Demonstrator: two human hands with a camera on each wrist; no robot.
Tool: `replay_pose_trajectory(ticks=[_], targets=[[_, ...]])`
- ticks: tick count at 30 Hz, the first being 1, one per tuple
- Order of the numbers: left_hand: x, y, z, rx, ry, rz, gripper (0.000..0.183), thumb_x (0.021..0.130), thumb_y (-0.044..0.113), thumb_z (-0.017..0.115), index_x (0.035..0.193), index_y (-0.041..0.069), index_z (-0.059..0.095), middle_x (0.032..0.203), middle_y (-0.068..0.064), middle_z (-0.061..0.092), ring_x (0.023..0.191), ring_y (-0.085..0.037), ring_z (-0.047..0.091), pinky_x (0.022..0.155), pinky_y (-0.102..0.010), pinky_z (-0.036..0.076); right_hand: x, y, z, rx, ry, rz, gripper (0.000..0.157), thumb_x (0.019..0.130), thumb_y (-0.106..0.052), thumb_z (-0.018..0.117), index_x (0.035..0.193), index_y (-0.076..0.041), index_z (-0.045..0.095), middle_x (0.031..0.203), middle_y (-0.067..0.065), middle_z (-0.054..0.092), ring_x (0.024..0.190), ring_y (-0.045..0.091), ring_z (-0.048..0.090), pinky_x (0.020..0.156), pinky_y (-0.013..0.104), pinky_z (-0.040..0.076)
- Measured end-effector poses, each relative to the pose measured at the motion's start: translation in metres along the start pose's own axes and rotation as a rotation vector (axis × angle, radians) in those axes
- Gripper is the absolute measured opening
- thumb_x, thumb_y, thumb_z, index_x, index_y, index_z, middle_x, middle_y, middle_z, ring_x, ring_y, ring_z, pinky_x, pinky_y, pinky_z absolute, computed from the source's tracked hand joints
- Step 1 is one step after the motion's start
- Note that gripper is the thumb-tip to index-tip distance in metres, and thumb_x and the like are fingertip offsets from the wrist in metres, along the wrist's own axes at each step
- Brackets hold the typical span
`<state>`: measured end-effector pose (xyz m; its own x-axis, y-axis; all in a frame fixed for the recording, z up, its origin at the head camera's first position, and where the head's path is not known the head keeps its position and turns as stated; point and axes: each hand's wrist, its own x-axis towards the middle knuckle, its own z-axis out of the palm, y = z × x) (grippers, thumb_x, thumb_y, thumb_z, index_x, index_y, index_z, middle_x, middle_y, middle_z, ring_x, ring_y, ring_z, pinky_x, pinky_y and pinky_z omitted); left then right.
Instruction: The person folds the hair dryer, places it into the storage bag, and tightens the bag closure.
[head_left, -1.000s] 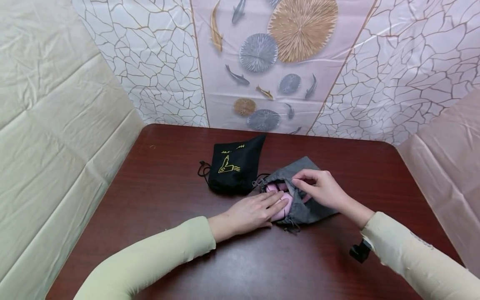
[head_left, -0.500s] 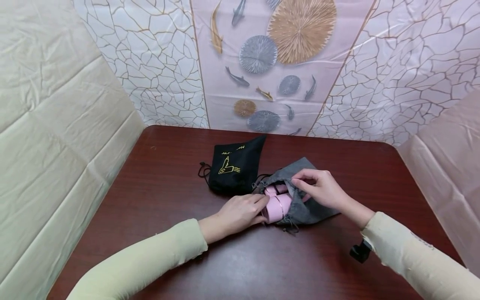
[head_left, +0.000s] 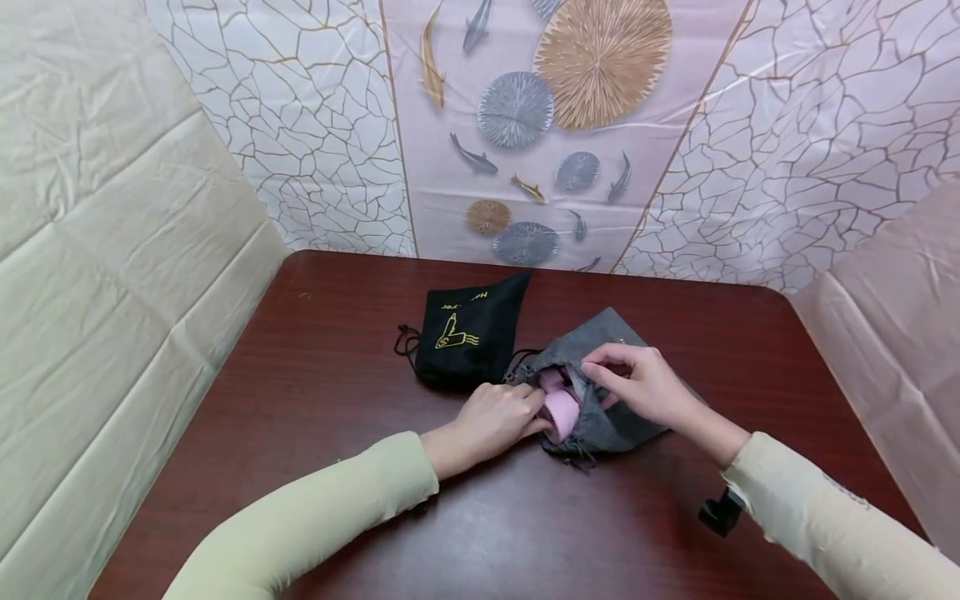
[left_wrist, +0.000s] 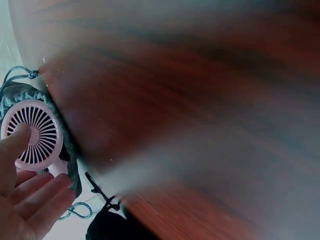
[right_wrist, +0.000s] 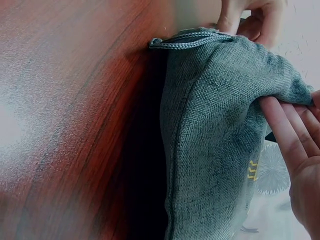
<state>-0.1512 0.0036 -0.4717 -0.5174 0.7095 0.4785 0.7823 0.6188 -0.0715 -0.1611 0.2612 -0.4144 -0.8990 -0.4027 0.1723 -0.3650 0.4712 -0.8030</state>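
A pink hair dryer (head_left: 561, 415) lies mostly inside a grey drawstring bag (head_left: 611, 429), its round end showing at the mouth. My left hand (head_left: 498, 421) is at that end. In the left wrist view, the thumb presses on the middle of the slotted round grille (left_wrist: 46, 131), and the fingers stretch out below it. My right hand (head_left: 641, 379) pinches the upper edge of the bag's mouth and holds it raised. The right wrist view shows its fingers (right_wrist: 285, 132) tucked under the cloth. The rest of the dryer is hidden by the bag.
A black drawstring bag (head_left: 472, 342) with a yellow hair dryer print lies just behind and left of the grey bag. Its cord loops out to the left. Both bags rest on a dark red wooden table (head_left: 480, 533), with patterned cloth (head_left: 337, 150) hung behind.
My left hand has drawn back from the dryer's top to its round end, then moved right. The dryer has slid deeper into the grey bag. My right hand stays at the mouth's edge.
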Motion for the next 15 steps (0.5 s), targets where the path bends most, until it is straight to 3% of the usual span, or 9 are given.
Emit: replay_pose_trajectory(ticks=[9, 15], targets=[[0.015, 0.017, 0.007, 0.151, -0.015, -0.068, 0.041, 0.096, 0.060, 0.070, 0.080, 0.022, 0.072, 0.072, 0.007, 0.069, 0.058, -0.012, 0.066, 0.048, -0.029, 0.051, -0.003, 0.005, -0.002, -0.018, 0.016, -0.034, 0.009, 0.102, -0.004, 0.070, 0.104, -0.006, 0.078, 0.090, 0.008, 0.072, 0.063, 0.015, 0.073, 0.057, 0.036, 0.063], [0.008, 0.005, -0.005, 0.137, 0.032, -0.037, 0.042, 0.095, 0.059, 0.074, 0.082, 0.019, 0.069, 0.073, 0.005, 0.069, 0.059, -0.012, 0.067, 0.046, -0.029, 0.050, -0.005, 0.006, -0.004, -0.114, 0.004, -0.111, 0.012, 0.101, -0.003, 0.071, 0.102, -0.013, 0.079, 0.088, -0.001, 0.074, 0.061, 0.007, 0.071, 0.059, 0.028, 0.061]])
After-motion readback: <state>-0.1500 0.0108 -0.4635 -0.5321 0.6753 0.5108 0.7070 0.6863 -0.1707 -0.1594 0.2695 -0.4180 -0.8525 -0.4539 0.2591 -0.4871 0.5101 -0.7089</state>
